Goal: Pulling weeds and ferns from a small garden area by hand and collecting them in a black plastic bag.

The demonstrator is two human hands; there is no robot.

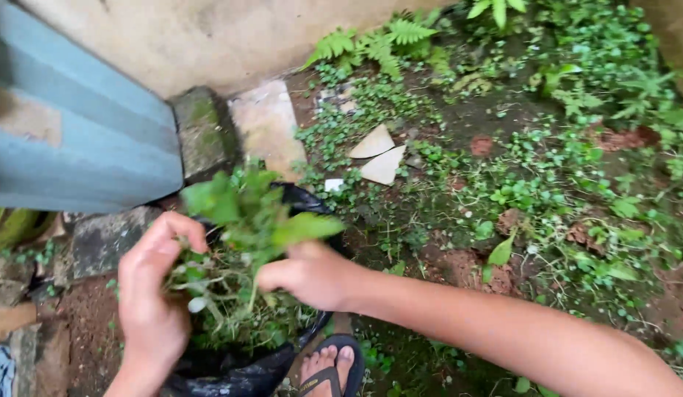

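Green leafy weeds (242,250) are sitting bunched between the person's two bare hands, over the open mouth of a black plastic bag (238,371) that is resting on the ground at the bottom edge of the view. The left hand (154,294) is cupping the bunch from the side, its fingers curled together around the thin stems and roots, thumb pointing up beside the leaves. The right hand (308,273) is closing into a fist on the other side of the same bunch, fingers clamped on the stems, with a broad leaf (304,226) sticking out just above its knuckles. More pulled greenery is lying inside the bag, under the bunch.

A foot in a dark sandal (330,367) is standing just beside the bag's right edge (only the toes and strap are showing). Behind the bag, mossy stone blocks (203,132) and a pale flat slab (268,125) are lying against the foot of a plastered wall (209,37), and a blue corrugated sheet (69,140) is leaning in at the left edge. To the right, reddish soil (466,268) is showing through low creeping plants (547,184), two pale tile shards (378,154) are lying among them, and ferns (378,40) are growing near the wall at the top edge.
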